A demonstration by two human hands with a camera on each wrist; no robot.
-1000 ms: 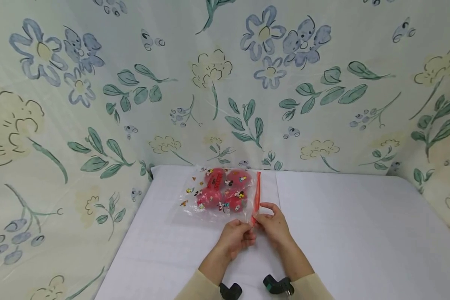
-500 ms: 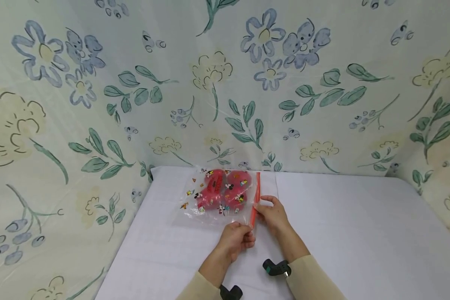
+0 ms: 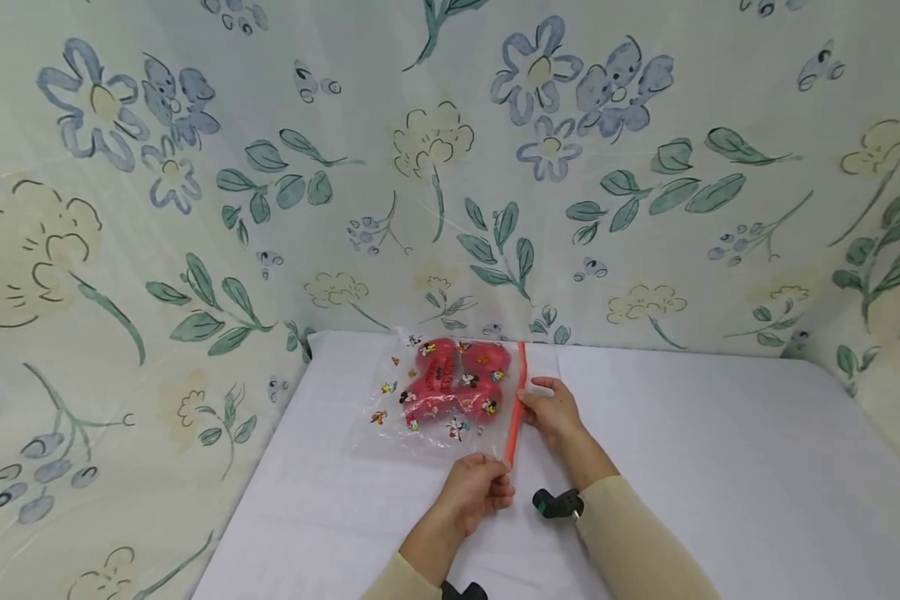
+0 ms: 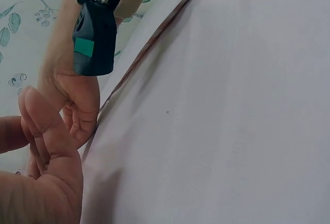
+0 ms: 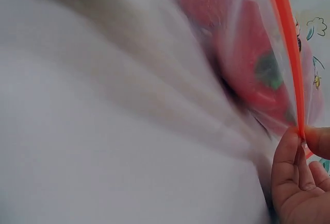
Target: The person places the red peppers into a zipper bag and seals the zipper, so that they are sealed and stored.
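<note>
A clear zip bag with small printed cartoon figures lies toward the back of the table. Several round red things fill it; in the right wrist view one of these shows a green patch, and their kind is unclear. An orange zip strip runs along the bag's right edge. My left hand pinches the strip's near end between thumb and fingers. Farther along, about halfway, my right hand pinches the same strip between thumb and index finger. The left wrist view shows both hands but little of the bag.
White cloth covers the table. A floral curtain hangs behind the bag and down both sides. Black wrist cameras are strapped at the cuffs of both sleeves.
My right hand has slid along the orange strip, away from the near end toward the far end. My left hand stays at the near end. The bag has hardly moved.
</note>
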